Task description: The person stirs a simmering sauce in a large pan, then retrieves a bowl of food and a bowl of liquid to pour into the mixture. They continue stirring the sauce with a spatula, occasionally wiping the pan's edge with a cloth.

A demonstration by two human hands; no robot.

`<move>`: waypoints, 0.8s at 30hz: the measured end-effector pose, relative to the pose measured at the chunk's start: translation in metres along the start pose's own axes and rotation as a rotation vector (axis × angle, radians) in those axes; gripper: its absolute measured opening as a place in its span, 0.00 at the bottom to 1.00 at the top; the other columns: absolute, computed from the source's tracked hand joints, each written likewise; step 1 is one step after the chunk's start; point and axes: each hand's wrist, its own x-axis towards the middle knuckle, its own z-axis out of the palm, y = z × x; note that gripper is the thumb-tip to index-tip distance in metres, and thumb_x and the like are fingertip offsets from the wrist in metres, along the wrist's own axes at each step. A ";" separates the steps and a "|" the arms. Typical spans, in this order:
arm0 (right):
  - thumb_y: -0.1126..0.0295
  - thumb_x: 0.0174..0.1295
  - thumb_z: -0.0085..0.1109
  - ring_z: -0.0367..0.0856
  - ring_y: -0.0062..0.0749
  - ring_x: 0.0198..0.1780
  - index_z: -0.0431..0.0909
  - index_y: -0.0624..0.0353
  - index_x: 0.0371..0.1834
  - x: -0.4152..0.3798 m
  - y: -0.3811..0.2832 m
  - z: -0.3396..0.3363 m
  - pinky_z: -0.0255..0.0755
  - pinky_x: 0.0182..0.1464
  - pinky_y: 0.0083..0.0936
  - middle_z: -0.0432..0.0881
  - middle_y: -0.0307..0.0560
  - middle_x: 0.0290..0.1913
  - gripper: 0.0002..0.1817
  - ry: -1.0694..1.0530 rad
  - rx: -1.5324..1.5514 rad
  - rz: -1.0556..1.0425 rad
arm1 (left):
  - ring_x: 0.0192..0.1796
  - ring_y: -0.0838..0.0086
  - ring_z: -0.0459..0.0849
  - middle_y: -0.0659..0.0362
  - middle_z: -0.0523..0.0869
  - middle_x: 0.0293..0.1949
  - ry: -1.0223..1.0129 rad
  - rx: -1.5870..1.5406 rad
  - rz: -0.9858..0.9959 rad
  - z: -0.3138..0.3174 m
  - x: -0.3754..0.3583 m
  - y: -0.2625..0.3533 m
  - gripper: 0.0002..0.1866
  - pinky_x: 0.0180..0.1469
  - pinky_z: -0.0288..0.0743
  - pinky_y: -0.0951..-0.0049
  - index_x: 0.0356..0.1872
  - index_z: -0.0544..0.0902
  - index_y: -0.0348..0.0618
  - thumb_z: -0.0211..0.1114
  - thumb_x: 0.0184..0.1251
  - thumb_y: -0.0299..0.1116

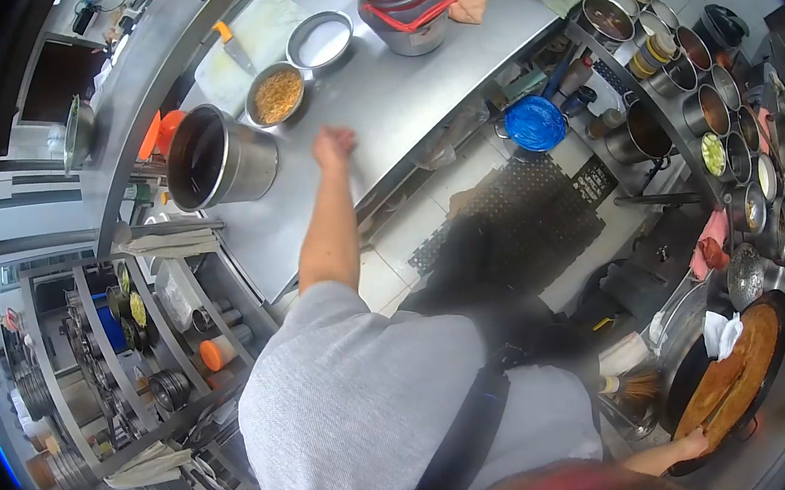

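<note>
My left hand (pixel 334 143) is stretched out over the steel counter (pixel 398 115), its fingers curled; whatever may be in them is too small to tell. Nearest to it are a bowl of golden-brown crumbly food (pixel 277 96) and a tall steel pot (pixel 226 162) with dark contents. At the lower right, my right hand (pixel 691 446) is at the near rim of a large black wok (pixel 680 387), fingers closed; what they grip does not show clearly. In the wok lies a broad browned flat food (pixel 740 366). A folded white cloth (pixel 723 335) rests at the wok's edge.
Along the counter are a white cutting board (pixel 242 45), an orange-handled knife (pixel 236 49), a metal bowl with white contents (pixel 321 40) and a red-lidded container (pixel 402 14). A blue-topped bucket (pixel 535 123) stands on the floor. Several steel pots (pixel 711 108) crowd the right side.
</note>
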 end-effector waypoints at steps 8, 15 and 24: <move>0.60 0.55 0.51 0.80 0.55 0.45 0.82 0.62 0.44 -0.009 0.070 -0.031 0.72 0.48 0.41 0.82 0.61 0.44 0.20 -0.036 -0.064 0.016 | 0.39 0.55 0.82 0.45 0.75 0.48 0.254 -0.223 0.071 -0.018 0.081 0.080 0.21 0.36 0.83 0.64 0.53 0.67 0.24 0.56 0.59 0.23; 0.55 0.66 0.51 0.77 0.45 0.56 0.76 0.64 0.56 -0.078 0.170 -0.082 0.67 0.58 0.30 0.79 0.56 0.54 0.25 -0.247 0.099 -0.164 | 0.21 0.81 0.66 0.65 0.73 0.25 0.128 0.173 0.018 -0.042 0.016 0.057 0.03 0.19 0.57 0.79 0.27 0.74 0.47 0.56 0.56 0.24; 0.73 0.56 0.57 0.81 0.42 0.53 0.78 0.56 0.55 -0.216 0.081 -0.118 0.72 0.54 0.30 0.81 0.53 0.50 0.20 0.046 0.306 -0.016 | 0.28 0.78 0.78 0.57 0.82 0.36 -0.827 0.710 -0.149 0.135 -0.154 -0.047 0.14 0.25 0.69 0.80 0.46 0.76 0.35 0.61 0.59 0.25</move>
